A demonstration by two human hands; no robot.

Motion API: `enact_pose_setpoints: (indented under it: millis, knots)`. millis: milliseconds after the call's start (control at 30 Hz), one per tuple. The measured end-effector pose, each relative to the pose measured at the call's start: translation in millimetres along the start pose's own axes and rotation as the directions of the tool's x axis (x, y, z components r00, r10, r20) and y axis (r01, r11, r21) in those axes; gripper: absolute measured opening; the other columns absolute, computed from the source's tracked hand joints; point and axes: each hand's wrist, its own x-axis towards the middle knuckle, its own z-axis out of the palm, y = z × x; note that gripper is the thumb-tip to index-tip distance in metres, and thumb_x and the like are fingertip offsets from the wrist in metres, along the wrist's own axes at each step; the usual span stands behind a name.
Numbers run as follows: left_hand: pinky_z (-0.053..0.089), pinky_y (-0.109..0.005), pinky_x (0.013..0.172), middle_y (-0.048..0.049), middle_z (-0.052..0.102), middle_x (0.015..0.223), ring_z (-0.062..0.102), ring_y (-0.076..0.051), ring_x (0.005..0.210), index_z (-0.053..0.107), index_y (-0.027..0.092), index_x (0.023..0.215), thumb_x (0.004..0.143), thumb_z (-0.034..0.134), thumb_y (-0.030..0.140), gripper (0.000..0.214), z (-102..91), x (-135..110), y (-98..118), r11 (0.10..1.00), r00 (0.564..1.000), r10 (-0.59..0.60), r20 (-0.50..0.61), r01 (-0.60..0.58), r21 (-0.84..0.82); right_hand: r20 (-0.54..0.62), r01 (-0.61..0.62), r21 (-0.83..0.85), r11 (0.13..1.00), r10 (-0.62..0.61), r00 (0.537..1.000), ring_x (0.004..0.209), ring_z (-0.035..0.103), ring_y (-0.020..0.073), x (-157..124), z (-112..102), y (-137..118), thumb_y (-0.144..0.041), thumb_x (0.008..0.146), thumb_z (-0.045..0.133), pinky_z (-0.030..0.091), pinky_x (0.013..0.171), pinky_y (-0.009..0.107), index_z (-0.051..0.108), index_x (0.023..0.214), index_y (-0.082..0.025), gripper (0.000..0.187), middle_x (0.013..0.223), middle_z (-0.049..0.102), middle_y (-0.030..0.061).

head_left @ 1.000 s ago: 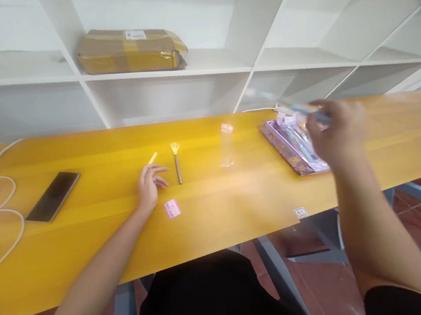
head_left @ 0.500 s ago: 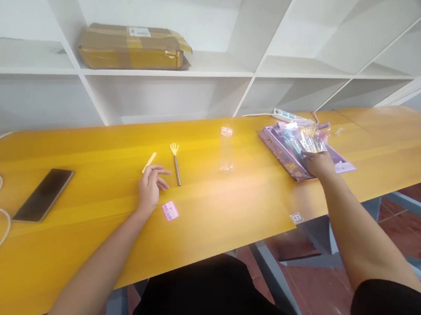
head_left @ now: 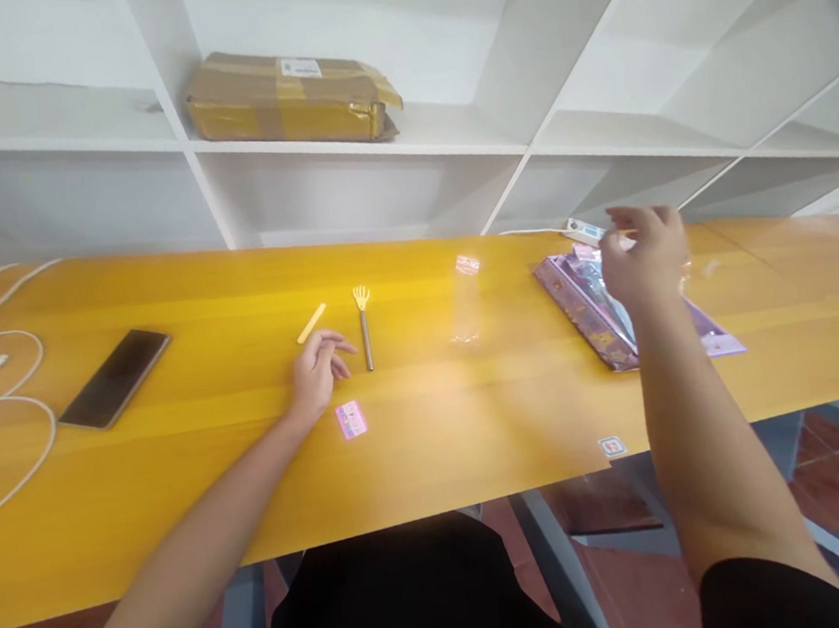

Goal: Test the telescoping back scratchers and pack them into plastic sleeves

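Observation:
My left hand [head_left: 319, 372] rests on the table with its fingers loosely apart and nothing in them. Just beyond its fingers lies a short pale yellow stick [head_left: 311, 322]. To its right is a small back scratcher [head_left: 366, 335] with a yellow claw and a grey handle. A pink card [head_left: 351, 419] lies near the wrist. My right hand [head_left: 645, 255] is raised above a purple patterned folder [head_left: 588, 314] with clear plastic packets on it. Its fingers are curled together; a small pale bit shows at them, too unclear to name.
A clear plastic sleeve [head_left: 467, 299] lies mid-table. At the left are a phone [head_left: 116, 379] and white cables [head_left: 43, 403]. A power strip [head_left: 585, 230] sits behind the folder. A taped cardboard box [head_left: 292, 98] stands on the white shelf. A small sticker [head_left: 611, 447] marks the front edge.
My right hand has lifted up off the packets on the folder and now hangs above them. My left hand keeps its place beside the yellow stick. The whole view has shifted slightly.

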Motion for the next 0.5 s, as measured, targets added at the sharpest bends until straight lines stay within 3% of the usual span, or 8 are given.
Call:
enact_pose_setpoints:
  millis: [133, 233, 333, 400, 500]
  knots:
    - [0.045, -0.024, 0.052, -0.0034, 0.08, 0.087, 0.064, -0.012, 0.052, 0.061, 0.022, 0.098, 0.099, 0.056, 0.036, 0.016, 0.0, -0.4, -3.2, 1.0, 1.0, -0.008, 0.015, 0.007, 0.025, 0.146, 0.054, 0.22, 0.974, -0.087, 0.985, 0.113, 0.067, 0.028, -8.2, 22.7, -78.1, -0.029, 0.099, 0.052, 0.052, 0.106, 0.044, 0.067, 0.142, -0.012, 0.048, 0.132, 0.063, 0.0222]
    - [0.045, -0.025, 0.054, -0.0024, 0.078, 0.088, 0.064, -0.012, 0.055, 0.061, 0.022, 0.098, 0.099, 0.055, 0.034, 0.013, 0.4, -2.2, -6.9, 0.998, 0.999, -0.001, 0.033, -0.001, 0.061, 0.242, 0.109, 0.24, 0.965, -0.168, 0.956, 0.132, 0.058, 0.0353, -40.9, 59.7, -128.2, -0.038, 0.103, 0.053, 0.044, 0.118, 0.052, 0.061, 0.148, -0.008, 0.054, 0.14, 0.061, 0.0249]
    - [0.05, -0.028, 0.063, -0.0021, 0.078, 0.092, 0.067, -0.014, 0.064, 0.062, 0.023, 0.101, 0.101, 0.051, 0.027, 0.012, -2.0, -2.7, -7.3, 0.977, 0.995, 0.049, 0.081, -0.065, 0.201, 0.396, 0.075, 0.208, 0.975, -0.154, 0.905, 0.137, 0.053, 0.0398, -84.0, 96.6, -165.1, -0.04, 0.106, 0.048, 0.041, 0.12, 0.057, 0.057, 0.15, -0.004, 0.058, 0.147, 0.057, 0.0291]
    - [0.056, -0.034, 0.078, -0.003, 0.078, 0.096, 0.071, -0.018, 0.08, 0.064, 0.024, 0.102, 0.1, 0.051, 0.02, 0.014, -7.0, 0.8, -5.1, 0.906, 0.982, 0.158, 0.107, -0.188, 0.38, 0.468, 0.049, 0.195, 0.98, -0.137, 0.873, 0.138, 0.051, 0.0407, -108.1, 112.8, -180.6, -0.039, 0.107, 0.046, 0.041, 0.121, 0.058, 0.059, 0.147, -0.003, 0.055, 0.148, 0.057, 0.0294]
    - [0.052, -0.047, 0.109, -0.0081, 0.076, 0.117, 0.066, -0.028, 0.117, 0.07, 0.024, 0.107, 0.095, 0.054, 0.011, 0.025, -19.6, 13.3, -3.4, 0.636, 0.921, 0.361, 0.15, -0.36, 0.683, 0.459, 0.075, 0.244, 0.967, -0.184, 0.869, 0.133, 0.055, 0.0404, -126.1, 121.2, -190.5, -0.034, 0.107, 0.046, 0.043, 0.119, 0.059, 0.065, 0.141, -0.005, 0.049, 0.144, 0.06, 0.028]
